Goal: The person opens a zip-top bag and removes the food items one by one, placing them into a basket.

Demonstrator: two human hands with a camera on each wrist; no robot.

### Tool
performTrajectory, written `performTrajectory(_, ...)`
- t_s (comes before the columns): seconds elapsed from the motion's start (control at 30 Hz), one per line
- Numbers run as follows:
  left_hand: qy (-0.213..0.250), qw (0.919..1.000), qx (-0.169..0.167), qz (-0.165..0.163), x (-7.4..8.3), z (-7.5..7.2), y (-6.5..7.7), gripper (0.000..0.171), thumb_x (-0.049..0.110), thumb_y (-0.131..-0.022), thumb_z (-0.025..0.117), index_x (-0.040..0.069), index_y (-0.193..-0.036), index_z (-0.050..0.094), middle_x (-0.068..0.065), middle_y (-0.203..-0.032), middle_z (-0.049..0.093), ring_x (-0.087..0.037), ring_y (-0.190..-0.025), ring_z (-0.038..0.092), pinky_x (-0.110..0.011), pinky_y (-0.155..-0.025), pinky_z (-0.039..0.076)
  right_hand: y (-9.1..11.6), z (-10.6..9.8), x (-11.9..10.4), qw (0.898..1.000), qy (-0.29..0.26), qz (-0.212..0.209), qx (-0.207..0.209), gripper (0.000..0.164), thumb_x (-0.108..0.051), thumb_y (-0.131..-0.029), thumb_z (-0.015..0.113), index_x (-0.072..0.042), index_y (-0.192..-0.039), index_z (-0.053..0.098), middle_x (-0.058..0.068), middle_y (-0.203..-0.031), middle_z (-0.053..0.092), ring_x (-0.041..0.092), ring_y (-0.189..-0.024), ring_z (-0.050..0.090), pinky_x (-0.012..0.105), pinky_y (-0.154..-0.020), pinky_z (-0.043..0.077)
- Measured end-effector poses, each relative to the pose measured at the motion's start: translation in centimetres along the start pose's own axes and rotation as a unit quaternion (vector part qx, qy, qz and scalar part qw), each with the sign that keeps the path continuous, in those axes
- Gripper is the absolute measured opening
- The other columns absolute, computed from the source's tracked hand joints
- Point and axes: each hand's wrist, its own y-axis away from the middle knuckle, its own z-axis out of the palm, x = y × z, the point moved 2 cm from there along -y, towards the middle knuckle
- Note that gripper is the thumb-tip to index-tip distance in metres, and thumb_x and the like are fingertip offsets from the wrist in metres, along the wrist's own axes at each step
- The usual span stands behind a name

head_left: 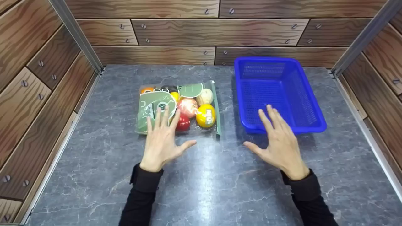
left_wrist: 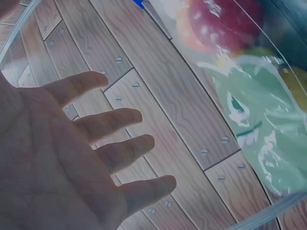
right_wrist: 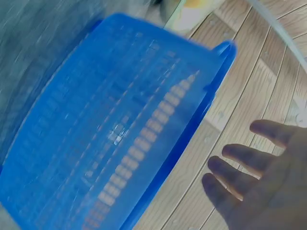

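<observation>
A clear plastic bag (head_left: 188, 127) with green printed panels lies on the table at centre left. Through it show a red fruit (head_left: 183, 122), a pinkish round fruit (head_left: 187, 107), a yellow one (head_left: 206, 116) and a pale one (head_left: 205, 96). A green strip runs along its right edge. My left hand (head_left: 161, 138), fingers spread, is over the bag's near left part and grips nothing. To the right stands a blue plastic basket (head_left: 240, 94) with perforated walls. My right hand (head_left: 279, 141), also spread and holding nothing, is at the basket's near side. In the right wrist view, a gap separates its fingers from the basket.
The grey marbled table (head_left: 94, 175) is bounded by wood-patterned walls (head_left: 176, 33) at the back and both sides. Metal rails (head_left: 370, 147) run along the side edges. A strip of table separates the bag and the basket.
</observation>
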Motion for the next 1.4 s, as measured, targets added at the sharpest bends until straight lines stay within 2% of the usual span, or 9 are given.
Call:
performTrajectory(0.2,-0.016,0.9998,-0.012,-0.001,-1.6,-0.5,-0.6,0.104,0.084,-0.073,0.053,0.022,-0.154,0.028,-0.02,-0.159,0.025,-0.042,-0.149,0.019,-0.068,-0.115,0.019,-1.2,1.4,-3.3,0.994,-0.014,-0.103,0.026,0.1,-0.061,-0.072,0.074,-0.007,-0.148,0.038,0.022,-0.154,0.034,0.037,-0.144,0.034,0.05,-0.119,0.027)
performTrajectory(0.4,-0.016,0.9995,-0.026,-0.008,-3.0,0.1,-1.2,0.104,0.082,-0.074,0.054,0.021,-0.154,0.029,-0.021,-0.158,0.028,-0.045,-0.146,0.026,-0.068,-0.114,0.022,-2.8,3.4,-6.6,0.987,-0.04,-0.157,-0.006,0.093,-0.05,-0.076,0.077,-0.005,-0.147,0.038,0.019,-0.155,0.033,0.033,-0.143,0.036,0.051,-0.114,0.035)
performTrajectory(0.67,-0.011,0.9984,-0.055,-0.011,-3.6,2.3,-2.7,0.1,0.069,-0.076,0.067,0.018,-0.154,0.029,-0.023,-0.158,0.025,-0.044,-0.148,0.019,-0.066,-0.116,0.02,-5.1,7.6,-7.6,0.987,-0.02,-0.127,-0.101,0.095,-0.04,-0.074,0.083,-0.006,-0.149,0.036,0.019,-0.159,0.025,0.038,-0.142,0.036,0.051,-0.114,0.034)
performTrajectory(0.8,-0.018,0.9985,-0.051,-0.008,-3.9,3.3,-3.3,0.099,0.063,-0.075,0.072,0.016,-0.152,0.032,-0.023,-0.157,0.027,-0.044,-0.148,0.021,-0.063,-0.118,0.019,-5.7,9.4,-7.3,0.987,-0.005,-0.109,-0.122,0.097,-0.033,-0.072,0.085,-0.004,-0.149,0.034,0.022,-0.158,0.025,0.042,-0.141,0.037,0.053,-0.109,0.04)
performTrajectory(0.97,-0.027,0.9981,-0.056,-0.004,-4.3,4.6,-3.6,0.1,0.061,-0.073,0.076,0.016,-0.152,0.034,-0.023,-0.156,0.03,-0.044,-0.147,0.024,-0.062,-0.118,0.02,-5.8,11.0,-7.0,0.988,-0.003,-0.094,-0.123,0.098,-0.022,-0.072,0.086,-0.001,-0.15,0.031,0.028,-0.154,0.03,0.046,-0.126,0.051,0.051,-0.09,0.055)
performTrajectory(1.07,-0.018,0.9972,-0.072,-0.011,-4.6,5.5,-3.6,0.101,0.058,-0.074,0.077,0.017,-0.153,0.03,-0.024,-0.156,0.029,-0.045,-0.146,0.025,-0.063,-0.117,0.021,-5.9,11.6,-6.8,0.989,-0.014,-0.072,-0.128,0.096,-0.015,-0.073,0.085,0.001,-0.15,0.029,0.029,-0.151,0.036,0.045,-0.104,0.064,0.048,-0.077,0.058)
performTrajectory(1.17,-0.01,0.9969,-0.075,-0.02,-4.7,6.0,-3.6,0.099,0.054,-0.075,0.078,0.018,-0.154,0.029,-0.024,-0.156,0.03,-0.045,-0.144,0.029,-0.063,-0.116,0.023,-6.1,11.8,-6.6,0.992,-0.016,-0.045,-0.12,0.09,-0.009,-0.073,0.083,0.004,-0.147,0.034,0.028,-0.145,0.045,0.043,-0.087,0.068,0.048,-0.071,0.058)
performTrajectory(1.3,-0.017,0.9982,-0.055,-0.016,-4.5,6.1,-3.7,0.094,0.045,-0.075,0.081,0.016,-0.151,0.034,-0.025,-0.152,0.038,-0.044,-0.14,0.038,-0.062,-0.114,0.029,-6.1,11.9,-6.4,0.995,0.002,-0.05,-0.087,0.072,-0.003,-0.074,0.079,0.01,-0.136,0.047,0.027,-0.129,0.06,0.041,-0.072,0.069,0.047,-0.06,0.057)
performTrajectory(1.4,-0.021,0.9991,-0.037,-0.008,-4.3,6.0,-3.8,0.089,0.036,-0.074,0.083,0.012,-0.148,0.039,-0.024,-0.146,0.046,-0.043,-0.133,0.047,-0.059,-0.109,0.037,-5.9,12.0,-6.4,0.995,0.019,-0.063,-0.071,0.045,0.0,-0.078,0.071,0.01,-0.12,0.059,0.025,-0.102,0.071,0.038,-0.059,0.066,0.047,-0.048,0.054)
